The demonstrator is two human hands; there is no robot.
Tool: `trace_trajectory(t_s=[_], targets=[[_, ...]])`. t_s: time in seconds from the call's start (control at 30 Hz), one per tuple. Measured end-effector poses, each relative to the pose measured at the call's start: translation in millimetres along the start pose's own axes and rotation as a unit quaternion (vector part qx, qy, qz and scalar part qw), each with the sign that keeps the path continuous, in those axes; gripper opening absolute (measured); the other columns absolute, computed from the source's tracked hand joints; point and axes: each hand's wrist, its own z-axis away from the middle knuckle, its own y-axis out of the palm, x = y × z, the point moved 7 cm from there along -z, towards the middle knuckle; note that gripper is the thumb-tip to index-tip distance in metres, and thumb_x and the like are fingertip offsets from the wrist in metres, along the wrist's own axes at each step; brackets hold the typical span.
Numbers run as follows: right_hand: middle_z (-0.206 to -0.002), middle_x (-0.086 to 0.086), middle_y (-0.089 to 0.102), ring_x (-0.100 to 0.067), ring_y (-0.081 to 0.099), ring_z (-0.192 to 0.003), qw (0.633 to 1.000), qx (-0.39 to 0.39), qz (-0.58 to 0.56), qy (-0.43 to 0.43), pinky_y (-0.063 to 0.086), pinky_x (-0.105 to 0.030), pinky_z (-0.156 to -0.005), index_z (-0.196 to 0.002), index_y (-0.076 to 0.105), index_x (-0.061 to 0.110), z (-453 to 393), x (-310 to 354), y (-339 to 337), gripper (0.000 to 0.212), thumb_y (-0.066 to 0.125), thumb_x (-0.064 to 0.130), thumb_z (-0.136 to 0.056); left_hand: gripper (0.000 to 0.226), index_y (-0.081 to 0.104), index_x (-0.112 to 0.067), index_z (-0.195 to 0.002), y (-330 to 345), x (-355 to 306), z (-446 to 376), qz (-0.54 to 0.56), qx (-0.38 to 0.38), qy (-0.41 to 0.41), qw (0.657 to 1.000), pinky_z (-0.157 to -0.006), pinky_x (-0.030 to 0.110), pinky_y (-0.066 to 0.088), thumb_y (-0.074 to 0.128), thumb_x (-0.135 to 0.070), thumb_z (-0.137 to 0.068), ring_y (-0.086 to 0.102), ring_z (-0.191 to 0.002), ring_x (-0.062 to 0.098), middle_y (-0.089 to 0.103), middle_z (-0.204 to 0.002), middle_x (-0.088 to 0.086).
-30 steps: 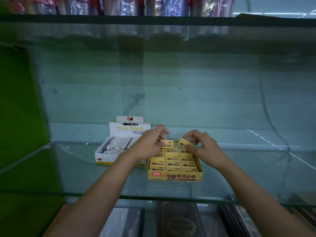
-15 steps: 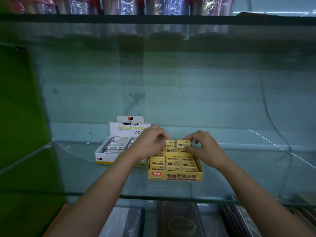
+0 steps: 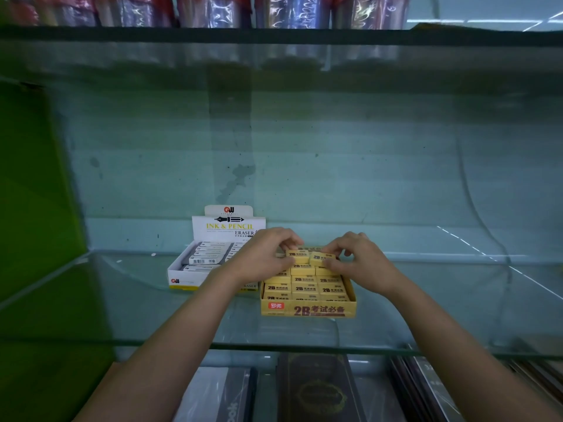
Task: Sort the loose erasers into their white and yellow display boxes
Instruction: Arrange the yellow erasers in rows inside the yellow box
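while left hand [image 3: 263, 259] stays, right hand [image 3: 356, 259] tilted its eraser [image 3: 321, 257].

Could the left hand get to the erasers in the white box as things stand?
Probably yes. The left hand pinches a yellow eraser right beside the white box, whose open top shows nothing over it; it would first need to release its grip.

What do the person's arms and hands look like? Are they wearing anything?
Both arms are bare as far as the picture shows, with no sleeves in view. The left hand and right hand have no gloves. I can see no rings, watch or bracelets on the fingers or wrists.
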Motion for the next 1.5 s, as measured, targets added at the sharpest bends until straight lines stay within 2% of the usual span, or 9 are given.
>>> trace_trajectory(t_s=[0.1,0.27,0.4,0.57,0.67,0.9,1.07,1.27,1.5], targets=[[-0.098,0.005,0.056,-0.012,0.042,-0.097,1.000,0.022,0.000,-0.001,0.039,-0.037,-0.095,-0.104,0.066,0.029,1,0,-5,0.020,0.063,0.032,-0.084,0.029,0.060,-0.017,-0.107,0,-4,2,0.037,0.010,0.000,0.999,-0.084,0.010,0.041,0.065,-0.007,-0.080,0.057,-0.093,0.005,0.063,-0.100,-0.006],[-0.099,0.008,0.056,-0.008,0.047,-0.095,0.996,0.082,0.007,-0.023,0.038,-0.020,-0.085,-0.103,0.067,0.029,13,-2,-14,0.020,0.065,0.031,-0.083,0.031,0.057,-0.023,-0.100,5,-21,6,0.030,0.058,0.030,0.997,-0.075,0.003,0.038,0.070,-0.009,-0.076,0.055,-0.086,-0.001,0.064,-0.095,-0.008],[-0.096,0.009,0.055,-0.002,0.047,-0.086,0.995,0.093,0.012,-0.045,0.035,-0.012,-0.074,-0.102,0.069,0.024,18,4,-13,0.020,0.067,0.028,-0.082,0.035,0.054,-0.026,-0.103,9,-27,12,0.021,0.097,0.019,0.995,-0.077,0.019,0.045,0.071,-0.011,-0.076,0.053,-0.078,0.001,0.063,-0.097,-0.010],[-0.088,0.010,0.057,-0.008,0.051,-0.085,0.997,0.059,0.009,-0.042,0.040,-0.024,-0.080,-0.081,0.062,0.027,19,8,-10,0.010,0.071,0.026,-0.078,0.040,0.050,-0.025,-0.106,8,-22,15,-0.009,0.094,-0.013,0.995,-0.080,0.030,0.048,0.072,-0.013,-0.075,0.056,-0.085,0.013,0.057,-0.095,-0.006],[-0.083,0.010,0.054,-0.006,0.048,-0.080,0.998,0.035,0.031,-0.037,0.038,-0.030,-0.082,-0.068,0.051,0.036,22,7,-8,0.023,0.071,0.029,-0.077,0.038,0.049,-0.029,-0.102,7,-20,16,-0.032,0.087,-0.019,0.996,-0.085,0.035,0.047,0.073,-0.018,-0.074,0.057,-0.090,0.014,0.059,-0.089,-0.006],[-0.067,0.015,0.051,0.001,0.046,-0.067,1.000,0.012,0.012,-0.026,0.035,-0.022,-0.076,-0.067,0.055,0.031,27,12,-9,0.021,0.070,0.023,-0.078,0.046,0.044,-0.024,-0.114,9,-28,17,-0.065,0.087,-0.016,0.994,-0.091,0.036,0.043,0.069,-0.013,-0.077,0.052,-0.097,0.014,0.057,-0.092,-0.008],[-0.069,0.015,0.060,0.014,0.053,-0.065,0.998,0.022,-0.052,-0.030,0.037,0.000,-0.065,-0.083,0.069,0.012,32,8,-20,0.009,0.064,0.005,-0.081,0.050,0.045,-0.019,-0.116,19,-53,6,-0.013,0.072,0.001,0.997,-0.088,0.032,0.046,0.071,-0.014,-0.074,0.053,-0.097,0.016,0.053,-0.104,0.000],[-0.077,0.004,0.064,0.005,0.054,-0.067,0.996,-0.045,-0.081,0.001,0.037,0.000,-0.063,-0.078,0.065,0.019,41,-18,-46,0.018,0.063,0.002,-0.079,0.032,0.047,-0.021,-0.100,52,-98,-22,-0.002,0.079,0.056,0.995,-0.082,0.033,0.048,0.067,-0.014,-0.076,0.056,-0.091,0.018,0.056,-0.099,-0.002],[-0.073,-0.002,0.060,0.010,0.054,-0.056,0.982,-0.145,-0.079,0.091,0.039,-0.001,-0.058,-0.079,0.057,0.013,69,-77,-96,0.018,0.059,-0.005,-0.078,0.033,0.049,-0.009,-0.112,102,-160,-63,0.025,0.097,0.109,0.989,-0.080,0.030,0.047,0.060,-0.010,-0.080,0.060,-0.092,0.023,0.060,-0.110,0.006]])
